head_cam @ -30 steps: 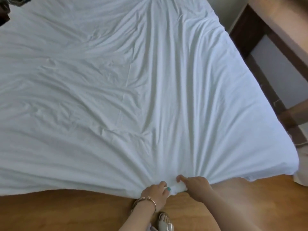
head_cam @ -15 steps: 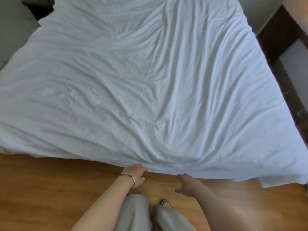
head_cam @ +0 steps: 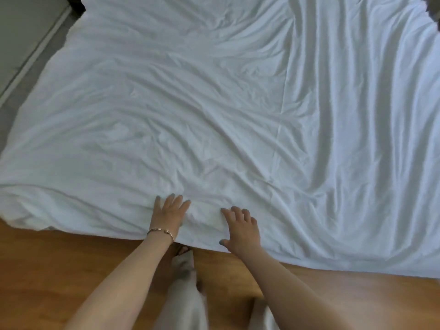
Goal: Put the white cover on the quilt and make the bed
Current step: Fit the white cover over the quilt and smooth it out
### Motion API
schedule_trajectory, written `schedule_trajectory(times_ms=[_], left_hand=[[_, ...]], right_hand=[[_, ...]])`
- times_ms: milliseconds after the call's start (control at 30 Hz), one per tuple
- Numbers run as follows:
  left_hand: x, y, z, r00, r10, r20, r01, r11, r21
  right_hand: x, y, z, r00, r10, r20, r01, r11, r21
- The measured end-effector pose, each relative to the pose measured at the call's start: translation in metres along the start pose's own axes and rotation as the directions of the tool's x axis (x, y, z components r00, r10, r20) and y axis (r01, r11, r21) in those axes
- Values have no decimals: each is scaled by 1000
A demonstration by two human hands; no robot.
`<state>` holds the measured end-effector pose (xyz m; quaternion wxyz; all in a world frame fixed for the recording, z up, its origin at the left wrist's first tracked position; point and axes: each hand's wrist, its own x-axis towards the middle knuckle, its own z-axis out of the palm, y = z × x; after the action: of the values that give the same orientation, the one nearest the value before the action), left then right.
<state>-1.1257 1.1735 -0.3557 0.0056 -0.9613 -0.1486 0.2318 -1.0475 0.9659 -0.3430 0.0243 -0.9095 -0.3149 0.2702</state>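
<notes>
the fingers (head_cam: 175, 201) of the left hand (head_cam: 167, 216) are seen stretched out straight and slightly spread, laid flat on the white cover (head_cam: 214, 115) just inside its near edge; nothing is gripped by them. a thin bracelet (head_cam: 160, 231) is worn at the left wrist, right where the cloth ends. the fingers (head_cam: 238, 211) of the right hand (head_cam: 241, 231) are spread wider and a little bent at the knuckles, their tips set on the fabric, the thumb pointed left along the hem; no cloth is pinched there either, and the palm is held flat on the cover. the two hands are placed near each other, a short strip of cover left between them.

the white cover is spread across the bed and fills most of the view. it is creased throughout, with long folds running away on the right side and shorter wrinkles fanned out ahead of the hands. its near edge is draped down to the wooden floor (head_cam: 59, 270), and at the near left corner the cloth is bunched into a thick roll. whether the quilt is inside cannot be told.

both bare forearms are extended from the bottom of the view. pale trousers (head_cam: 185, 301) are seen between them, over the floor. a grey strip of flooring (head_cam: 26, 75) is visible along the left of the bed.
</notes>
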Motion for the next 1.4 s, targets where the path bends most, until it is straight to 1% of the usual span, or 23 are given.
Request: schedule_trajectory(times_ms=[67, 100, 133, 200, 267, 300, 367, 433, 467, 533, 567, 633, 700, 800, 900, 967, 1033, 1067, 1100, 1167, 1233, 1333, 1400], left_hand=[[8, -24, 0, 975, 189, -112, -183, 981, 65], [7, -32, -4, 962, 256, -90, -252, 966, 57], [5, -39, -9, 956, 276, -96, -275, 961, 25], [-12, -46, -16, 964, 260, 49, -256, 965, -63], [-34, -49, -10, 936, 266, 232, -261, 964, -53], [-44, -52, -8, 910, 282, 303, -274, 959, -70], [-58, -52, -8, 860, 305, 410, -283, 952, -115], [-54, -54, -15, 845, 328, 424, -286, 945, -160], [-51, -57, -20, 846, 348, 404, -301, 937, -176], [-46, -74, -29, 880, 340, 333, -291, 938, -187], [-45, -87, -28, 896, 320, 307, -269, 943, -195], [-44, -123, -23, 912, 287, 292, -246, 954, -169], [-45, -168, -17, 912, 271, 307, -259, 962, -80], [-48, -245, -10, 914, 205, 350, -236, 970, 48], [-45, -322, 6, 936, 112, 334, -144, 987, 72], [-40, -369, 19, 962, 37, 270, -48, 998, 34], [-30, -413, 29, 979, 8, 205, 3, 998, -55], [-24, -433, 32, 987, 22, 158, -7, 995, -96], [-19, -451, 36, 993, 63, 98, -51, 991, -121], [-14, -478, 43, 988, 147, -37, -150, 982, -116], [-14, -498, 50, 971, 204, -122, -217, 970, -107], [-33, -514, 51, 957, 268, -112, -283, 946, -157], [-51, -514, 48, 939, 329, -100, -342, 921, -185]], right_hand=[[17, -10, 3, 995, -15, -97, 6, 996, -92], [20, -11, 5, 990, -23, -136, 7, 994, -114], [20, -10, 4, 983, -52, -175, 32, 992, -119], [11, -12, -2, 986, -66, -153, 56, 996, -68], [-4, -22, -3, 999, -38, 20, 38, 999, -13], [-11, -28, 2, 994, -47, 102, 49, 999, -15], [-20, -40, 7, 960, -3, 280, 14, 999, -40], [-11, -49, 0, 932, 44, 359, 7, 990, -139], [-6, -51, -6, 915, 45, 400, 40, 979, -202], [5, -58, -18, 901, 30, 434, 94, 961, -260], [10, -64, -21, 904, 18, 428, 94, 967, -238], [18, -89, -27, 924, 5, 383, 44, 992, -119], [29, -129, -30, 951, -19, 309, 9, 999, 32], [48, -202, -28, 968, -106, 227, 63, 980, 191], [66, -277, -15, 964, -175, 198, 113, 951, 288], [82, -328, -2, 967, -180, 182, 113, 938, 327], [100, -375, 12, 976, -143, 164, 93, 955, 280], [110, -395, 19, 984, -108, 143, 73, 971, 229], [120, -414, 26, 992, -65, 107, 46, 985, 168], [141, -440, 36, 1000, -4, 22, 2, 998, 71], [152, -455, 39, 994, -18, -106, 22, 999, 37], [141, -460, 39, 957, -57, -285, 57, 998, -9], [122, -458, 41, 950, -37, -309, 43, 999, 10]])
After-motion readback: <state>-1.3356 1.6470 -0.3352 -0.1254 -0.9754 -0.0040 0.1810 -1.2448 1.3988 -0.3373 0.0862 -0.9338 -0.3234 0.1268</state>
